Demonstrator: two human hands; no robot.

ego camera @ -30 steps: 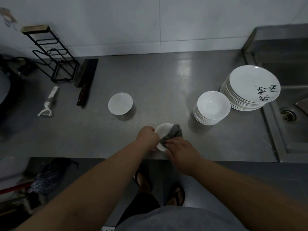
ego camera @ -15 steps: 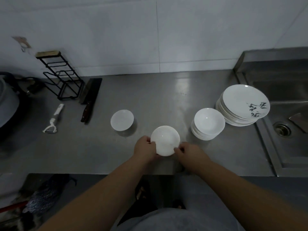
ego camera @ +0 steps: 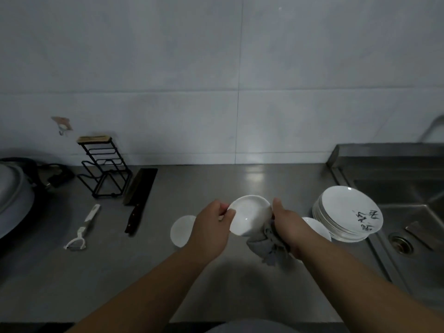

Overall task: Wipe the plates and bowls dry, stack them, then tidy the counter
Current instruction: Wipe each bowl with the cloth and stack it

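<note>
I hold a small white bowl (ego camera: 249,213) tilted up above the steel counter (ego camera: 120,280). My left hand (ego camera: 211,224) pinches its left rim. My right hand (ego camera: 288,224) grips its right side with a grey cloth (ego camera: 266,243) bunched under the bowl. A single white bowl (ego camera: 181,230) sits on the counter behind my left hand. A stack of white bowls (ego camera: 317,228) shows partly behind my right wrist. To its right stands a stack of white plates (ego camera: 348,210), the top one with black writing.
A sink (ego camera: 408,212) with a drain lies at the right. At the left are a black wire rack (ego camera: 103,169), a cleaver (ego camera: 140,191), a white peeler (ego camera: 83,229) and a big pot (ego camera: 12,195). A tiled wall runs behind.
The bowl was lifted off the counter's front edge and tilted toward me. The cloth moved from the bowl's inside to its underside. My view tipped upward toward the wall.
</note>
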